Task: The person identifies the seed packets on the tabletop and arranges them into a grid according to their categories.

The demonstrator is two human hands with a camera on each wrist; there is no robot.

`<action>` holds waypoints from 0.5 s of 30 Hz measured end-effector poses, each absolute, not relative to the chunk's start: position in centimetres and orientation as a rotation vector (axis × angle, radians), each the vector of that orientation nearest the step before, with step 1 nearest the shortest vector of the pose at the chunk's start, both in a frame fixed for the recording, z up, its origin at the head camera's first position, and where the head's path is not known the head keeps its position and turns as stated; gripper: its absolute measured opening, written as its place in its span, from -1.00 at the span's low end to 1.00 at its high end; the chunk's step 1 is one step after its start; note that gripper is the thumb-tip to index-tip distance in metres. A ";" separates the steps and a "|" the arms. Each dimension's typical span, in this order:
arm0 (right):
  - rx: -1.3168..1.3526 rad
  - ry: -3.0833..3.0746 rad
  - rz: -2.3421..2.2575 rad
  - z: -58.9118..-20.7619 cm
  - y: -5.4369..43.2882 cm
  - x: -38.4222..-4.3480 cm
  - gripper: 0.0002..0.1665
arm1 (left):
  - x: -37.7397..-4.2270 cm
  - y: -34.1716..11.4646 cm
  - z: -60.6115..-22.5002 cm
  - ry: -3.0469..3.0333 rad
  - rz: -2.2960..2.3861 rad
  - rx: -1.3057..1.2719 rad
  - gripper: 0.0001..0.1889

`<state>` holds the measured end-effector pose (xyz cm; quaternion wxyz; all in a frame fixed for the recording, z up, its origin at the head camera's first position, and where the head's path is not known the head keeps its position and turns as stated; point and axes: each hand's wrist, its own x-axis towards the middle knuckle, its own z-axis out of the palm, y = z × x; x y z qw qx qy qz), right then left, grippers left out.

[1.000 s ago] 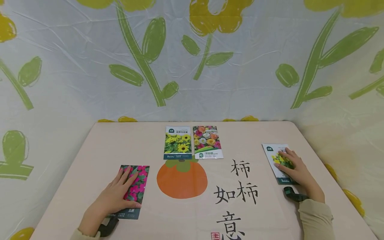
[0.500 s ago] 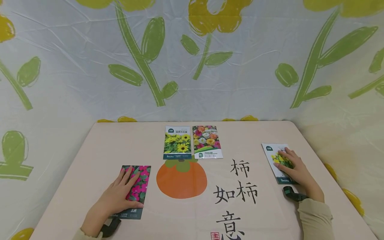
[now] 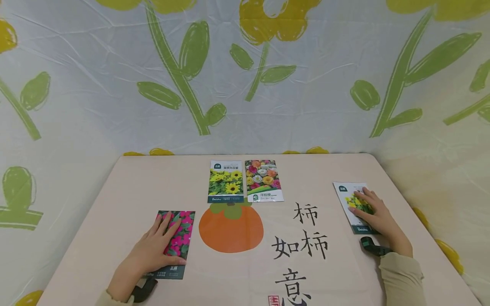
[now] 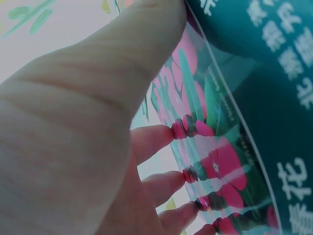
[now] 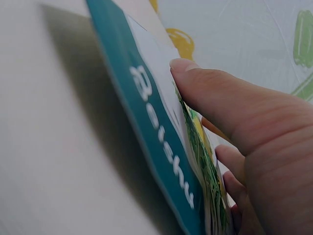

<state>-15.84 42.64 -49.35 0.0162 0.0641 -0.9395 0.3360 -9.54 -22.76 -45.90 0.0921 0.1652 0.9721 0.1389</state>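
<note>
With its fingers spread flat, my left hand [image 3: 151,246] presses on a pink-flowered seed packet [image 3: 180,240] at the table's left. In the left wrist view, fingertips touch the glossy pink flower picture [image 4: 222,166], and the thumb lies near the packet's dark green band. My right hand [image 3: 377,214] rests on a white seed packet [image 3: 346,199] with yellow flowers, at the right of the table. The right wrist view shows this packet's green band [image 5: 156,132], with the thumb on its face and the other fingers partly hidden behind the thumb.
Toward the back edge, a yellow sunflower packet [image 3: 225,182] and a multicoloured flower packet [image 3: 264,180] lie side by side. The pale tablecloth [image 3: 306,178] bears a printed orange persimmon and black characters. A flower-patterned curtain [image 3: 306,106] surrounds the table.
My left hand has slid the pink-flowered seed packet slightly right, closer to the printed persimmon. The right hand and its packet stay in place.
</note>
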 end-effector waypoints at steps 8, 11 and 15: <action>0.200 -2.912 1.067 -49.4 42.6 -15.8 -0.18 | -9.5 -22.2 -45.8 2.879 0.413 0.491 0.20; 0.191 -2.918 1.063 -49.3 42.5 -15.8 -0.18 | -9.6 -22.1 -45.8 2.881 0.414 0.499 0.19; 0.178 -2.923 1.060 -49.3 42.4 -15.8 -0.18 | -9.6 -21.9 -45.8 2.886 0.422 0.504 0.18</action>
